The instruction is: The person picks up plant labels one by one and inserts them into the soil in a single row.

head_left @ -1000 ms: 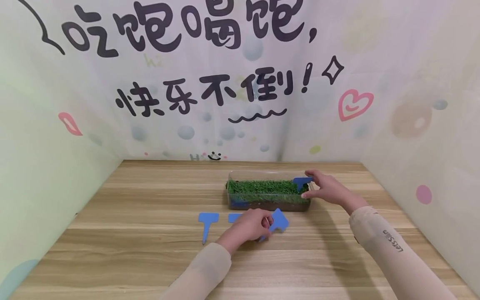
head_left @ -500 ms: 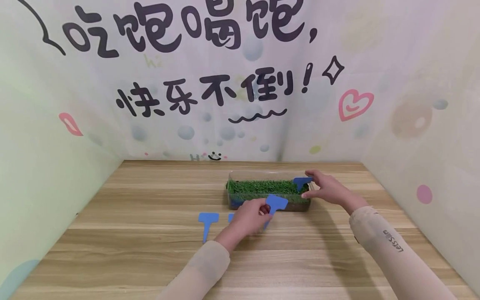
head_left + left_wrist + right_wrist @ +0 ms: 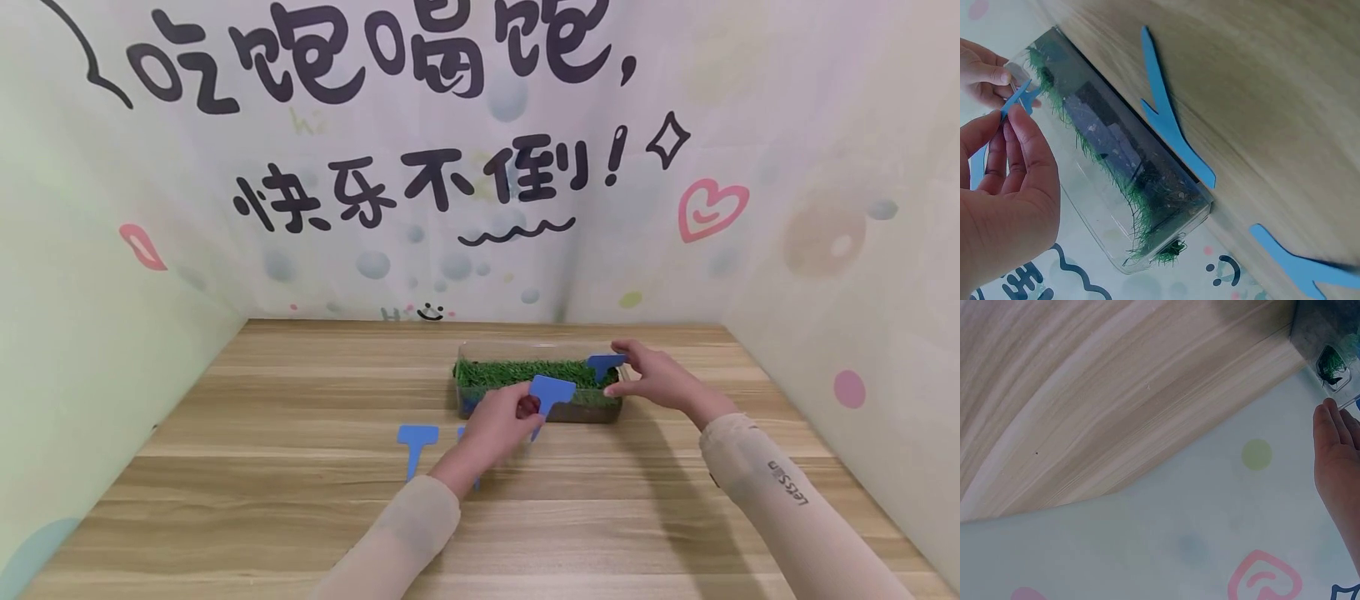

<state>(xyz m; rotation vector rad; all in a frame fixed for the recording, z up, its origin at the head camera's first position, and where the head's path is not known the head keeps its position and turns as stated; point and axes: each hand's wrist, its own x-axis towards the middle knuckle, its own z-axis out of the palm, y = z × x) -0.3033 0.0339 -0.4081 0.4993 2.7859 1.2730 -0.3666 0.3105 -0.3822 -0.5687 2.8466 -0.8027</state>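
Observation:
My left hand [image 3: 501,425] pinches a blue T-shaped plant label [image 3: 552,390], broad head up and stem slanting down, in front of the clear plastic box [image 3: 540,414]. Green artificial grass [image 3: 517,372] lies inside the box over a dark layer. At the box's right end, my right hand [image 3: 660,379] grips across the rim, thumb at the front and fingers behind. Just inside that end a second blue plant label [image 3: 604,364] stands in the grass. In the right wrist view the fingers [image 3: 1330,428] touch the box's end wall; the thumb is not visible there.
Another blue plant label [image 3: 417,437] lies on the wooden table [image 3: 262,492], left of my left hand. One more label [image 3: 476,483] lies beside it, mostly hidden by that hand. A printed cloth backdrop [image 3: 337,275] borders the table at the back and sides.
My left hand has lifted the plant label from low over the table up to the box's front, its head turning more upright. The right hand stays at the box's end.

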